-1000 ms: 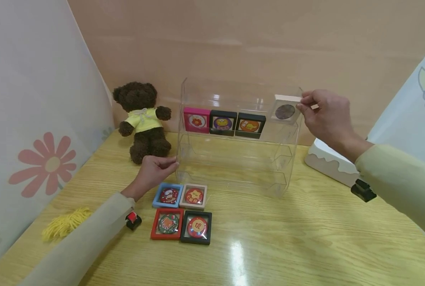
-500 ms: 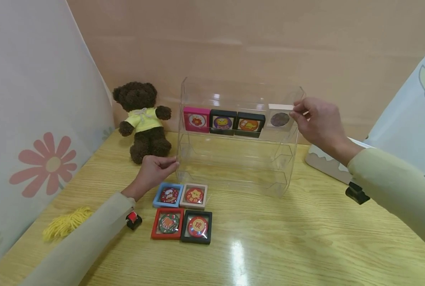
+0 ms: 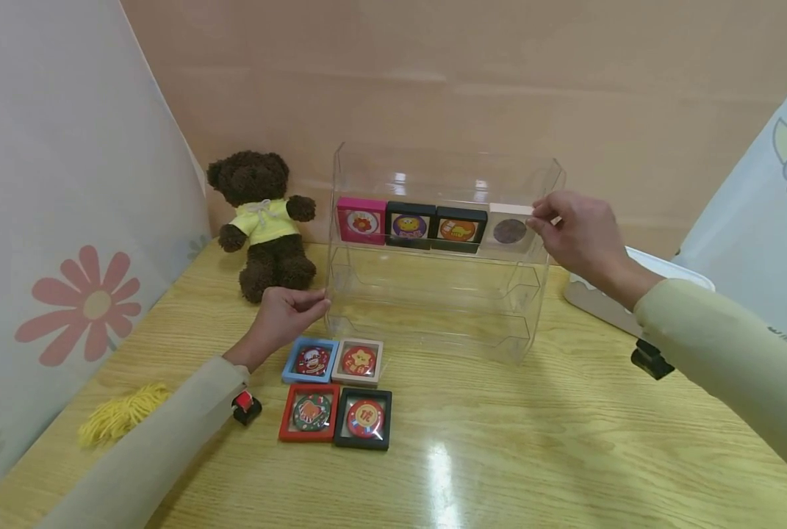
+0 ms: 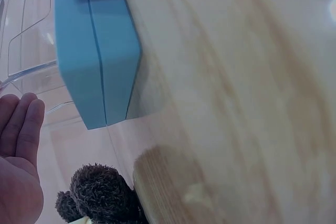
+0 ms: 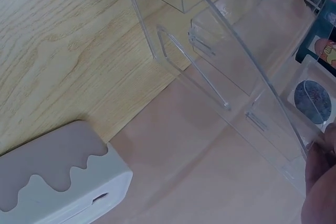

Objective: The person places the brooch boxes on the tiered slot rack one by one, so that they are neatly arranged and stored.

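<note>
A clear tiered display rack (image 3: 433,283) stands on the table. In its upper tier a pink frame (image 3: 361,220) and two black frames, one purple-badged (image 3: 410,227) and one orange-badged (image 3: 458,230), stand in a row. At the right end of that row sits a white badge frame (image 3: 511,228), its round dark disc also visible in the right wrist view. My right hand (image 3: 581,231) pinches this frame at its right upper corner. Farther left and lower, my left hand (image 3: 287,316) holds the rack's left edge between thumb and fingers.
Before the rack lie a blue frame (image 3: 310,361), a beige frame (image 3: 358,363), a red frame (image 3: 309,414) and a black frame (image 3: 363,419). A brown teddy bear (image 3: 262,220) sits behind my left hand. Yellow yarn (image 3: 123,414) lies left; a white-and-brown box (image 5: 65,177) stands right.
My right hand has moved left and down with the white frame, bringing it into the upper tier beside the orange-badged black frame. My left hand has stayed on the rack's edge.
</note>
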### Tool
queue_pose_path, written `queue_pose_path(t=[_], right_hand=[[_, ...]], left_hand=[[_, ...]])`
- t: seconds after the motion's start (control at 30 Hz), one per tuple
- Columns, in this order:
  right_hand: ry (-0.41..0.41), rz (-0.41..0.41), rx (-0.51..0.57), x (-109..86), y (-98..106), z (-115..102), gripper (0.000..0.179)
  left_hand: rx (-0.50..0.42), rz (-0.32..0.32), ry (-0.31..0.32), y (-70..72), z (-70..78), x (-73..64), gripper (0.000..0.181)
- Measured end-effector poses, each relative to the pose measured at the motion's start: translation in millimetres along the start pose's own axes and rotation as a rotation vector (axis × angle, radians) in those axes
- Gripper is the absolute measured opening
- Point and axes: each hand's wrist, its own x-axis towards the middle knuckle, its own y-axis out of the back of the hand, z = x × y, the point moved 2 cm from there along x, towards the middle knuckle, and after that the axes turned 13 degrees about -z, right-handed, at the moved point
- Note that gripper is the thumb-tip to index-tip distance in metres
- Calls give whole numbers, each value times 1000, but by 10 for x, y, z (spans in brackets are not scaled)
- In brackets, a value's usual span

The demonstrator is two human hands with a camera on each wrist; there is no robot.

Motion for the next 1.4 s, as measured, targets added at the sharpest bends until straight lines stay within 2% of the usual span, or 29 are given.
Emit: queue_pose_path(t=[0.13, 0.6, 0.8, 0.87, 1.03, 1.2, 1.4], right_hand=[[-10, -35, 14, 3, 3, -26, 3], [43, -54, -31, -7, -14, -40, 3], [32, -51, -31, -11, -17, -48, 5], [33, -46, -37, -15, -17, -47, 5], [47, -7, -35, -33, -27, -56, 3], [39, 41, -15, -56, -57, -63, 4], [23, 72, -25, -95, -102, -62, 4]], left_hand=[[0, 0, 6, 7, 6, -7, 19], [22, 1, 6, 15, -10, -3, 19], [8, 10, 2, 11, -248, 38, 19], [9, 10, -2, 12, -306, 50, 19], [9, 7, -19, 9, -348, 64, 20], [32, 7, -33, -6, -338, 65, 20], [30, 2, -11, -9, -338, 60, 19]])
